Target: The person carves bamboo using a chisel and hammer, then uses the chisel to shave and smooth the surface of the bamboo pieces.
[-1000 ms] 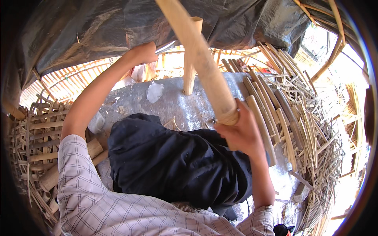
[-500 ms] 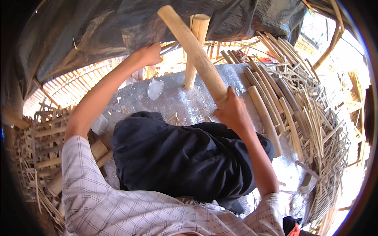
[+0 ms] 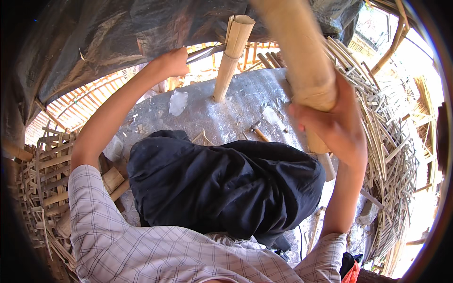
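My left hand [image 3: 175, 62] is closed at the far left on a knife, whose dark metal blade [image 3: 206, 53] runs right to an upright bamboo piece [image 3: 229, 66]. That piece stands on the grey floor sheet, and a split shows down its top left side. Its handle is hidden in my fist. My right hand [image 3: 337, 120] grips the near end of a thick bamboo club [image 3: 302, 47], raised high at the right, apart from the upright piece and smeared by motion. Below both hands my knees are covered by dark cloth [image 3: 226, 184].
A small hammer [image 3: 258, 132] lies on the grey sheet [image 3: 203, 111] before my knees. Bamboo strips [image 3: 377, 137] are heaped at the right. Woven bamboo [image 3: 52, 179] stands at the left. A dark tarp [image 3: 118, 33] hangs across the far side.
My right hand has swung the club up and to the right, away from the upright bamboo. The knife blade now shows against the bamboo's upper part. The hammer has come into sight.
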`<action>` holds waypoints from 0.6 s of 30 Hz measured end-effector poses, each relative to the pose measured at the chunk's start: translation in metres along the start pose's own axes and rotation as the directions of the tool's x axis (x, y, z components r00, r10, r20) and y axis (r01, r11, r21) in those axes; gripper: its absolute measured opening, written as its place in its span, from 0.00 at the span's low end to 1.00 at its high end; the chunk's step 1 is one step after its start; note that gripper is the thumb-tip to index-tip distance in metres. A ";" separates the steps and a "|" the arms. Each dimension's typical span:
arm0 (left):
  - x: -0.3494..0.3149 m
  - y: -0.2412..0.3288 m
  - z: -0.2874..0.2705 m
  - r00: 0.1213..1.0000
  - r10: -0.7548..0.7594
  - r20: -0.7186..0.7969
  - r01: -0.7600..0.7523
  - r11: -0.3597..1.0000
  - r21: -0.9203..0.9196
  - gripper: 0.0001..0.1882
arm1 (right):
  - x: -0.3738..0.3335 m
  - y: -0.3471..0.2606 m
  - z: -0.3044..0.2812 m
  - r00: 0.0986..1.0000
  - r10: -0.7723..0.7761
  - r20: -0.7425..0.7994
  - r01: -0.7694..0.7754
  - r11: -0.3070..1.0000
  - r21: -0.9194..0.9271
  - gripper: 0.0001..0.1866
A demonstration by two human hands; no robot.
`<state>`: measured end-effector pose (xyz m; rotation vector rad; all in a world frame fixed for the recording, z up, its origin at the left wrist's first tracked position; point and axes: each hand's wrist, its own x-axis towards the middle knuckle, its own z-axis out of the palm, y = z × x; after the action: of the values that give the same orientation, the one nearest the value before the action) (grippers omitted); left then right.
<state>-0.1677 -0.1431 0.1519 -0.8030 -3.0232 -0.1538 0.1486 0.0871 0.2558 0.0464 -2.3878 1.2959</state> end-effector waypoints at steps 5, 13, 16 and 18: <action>-0.002 0.001 -0.006 0.999 0.019 0.033 -0.020 0.999 0.025 0.25 | 0.007 0.052 0.062 0.764 -0.397 -0.508 0.273 0.913 -0.303 0.24; -0.020 -0.014 0.011 0.998 0.043 0.054 -0.045 0.998 0.037 0.23 | -0.025 0.123 0.082 0.970 0.232 0.072 -0.185 0.897 -0.403 0.29; -0.016 -0.015 0.018 0.996 -0.024 0.082 0.026 0.999 -0.024 0.25 | -0.021 0.103 0.067 0.905 0.369 0.213 -0.299 0.906 -0.298 0.27; -0.009 -0.013 0.020 0.997 0.002 0.081 -0.002 1.000 0.002 0.26 | -0.020 0.080 0.051 0.828 0.458 0.324 -0.483 0.876 -0.004 0.24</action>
<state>-0.1656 -0.1567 0.1306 -0.8319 -3.0970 -0.1208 0.1310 0.0876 0.1606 -0.3669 -2.7292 1.7150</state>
